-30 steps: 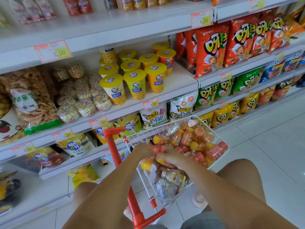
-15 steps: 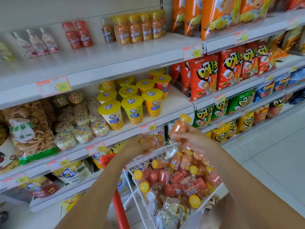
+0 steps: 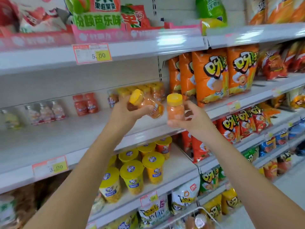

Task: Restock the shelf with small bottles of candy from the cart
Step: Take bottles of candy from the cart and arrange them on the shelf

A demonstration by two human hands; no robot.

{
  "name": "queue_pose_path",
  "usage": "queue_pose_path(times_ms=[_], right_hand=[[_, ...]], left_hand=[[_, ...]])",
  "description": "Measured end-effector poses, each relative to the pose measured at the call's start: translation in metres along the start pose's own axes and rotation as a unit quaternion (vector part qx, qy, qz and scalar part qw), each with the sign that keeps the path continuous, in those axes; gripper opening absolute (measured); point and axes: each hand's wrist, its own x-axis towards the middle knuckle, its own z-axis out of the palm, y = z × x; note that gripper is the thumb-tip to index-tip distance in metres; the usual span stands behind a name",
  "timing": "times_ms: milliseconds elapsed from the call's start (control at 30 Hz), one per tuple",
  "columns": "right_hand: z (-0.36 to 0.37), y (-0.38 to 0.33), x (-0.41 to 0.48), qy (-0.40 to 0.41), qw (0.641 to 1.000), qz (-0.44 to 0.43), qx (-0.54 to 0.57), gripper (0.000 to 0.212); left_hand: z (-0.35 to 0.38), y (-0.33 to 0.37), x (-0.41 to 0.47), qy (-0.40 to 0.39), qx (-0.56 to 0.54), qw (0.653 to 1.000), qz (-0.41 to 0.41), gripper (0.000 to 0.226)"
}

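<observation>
My left hand [image 3: 127,111] grips a small orange candy bottle with a yellow cap [image 3: 145,103], tilted on its side, just in front of the white shelf [image 3: 69,136]. My right hand [image 3: 193,119] holds a second orange yellow-capped bottle [image 3: 175,109] upright beside it. A row of matching yellow-capped bottles [image 3: 148,90] stands at the shelf's back, right behind my left hand. Two red bottles [image 3: 85,104] and several pale ones [image 3: 44,112] stand further left. The cart [image 3: 198,219] shows only its wire rim and a few bottles at the bottom edge.
Orange snack bags [image 3: 212,75] fill the shelf section to the right. Yellow-lidded cups [image 3: 132,176] stand on the shelf below. Price tags [image 3: 92,53] hang on the shelf edges. The front of the candy shelf is bare white board.
Both hands have risen from the cart to the candy shelf, each with a bottle. The view has tilted up, so the cart has dropped to the bottom edge.
</observation>
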Motion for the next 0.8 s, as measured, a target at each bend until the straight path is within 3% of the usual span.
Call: queue_pose_path(times_ms=[133, 267, 400, 533, 667, 800], right_hand=[[0.001, 0.003, 0.061, 0.002, 0.999, 0.016, -0.036, 0.045], [0.012, 0.028, 0.115, -0.019, 0.995, 0.049, -0.084, 0.048], [0.018, 0.055, 0.158, -0.055, 0.990, 0.071, -0.106, 0.026], [0.021, 0.073, 0.182, -0.078, 0.985, 0.124, -0.090, 0.065], [0.022, 0.076, 0.188, -0.020, 0.985, 0.125, -0.117, 0.067], [0.024, 0.075, 0.203, -0.040, 0.981, 0.151, -0.110, 0.076]], left_hand=[[0.006, -0.006, 0.048, -0.021, -0.040, 0.998, -0.035, 0.032], [0.015, -0.025, 0.083, -0.035, 0.036, 0.997, -0.056, 0.017], [0.020, -0.045, 0.112, -0.034, 0.135, 0.989, -0.043, 0.034], [0.026, -0.056, 0.122, -0.039, 0.137, 0.990, -0.007, 0.039], [0.029, -0.067, 0.126, -0.041, 0.155, 0.987, 0.013, 0.048], [0.030, -0.073, 0.122, -0.026, 0.172, 0.984, 0.032, 0.046]])
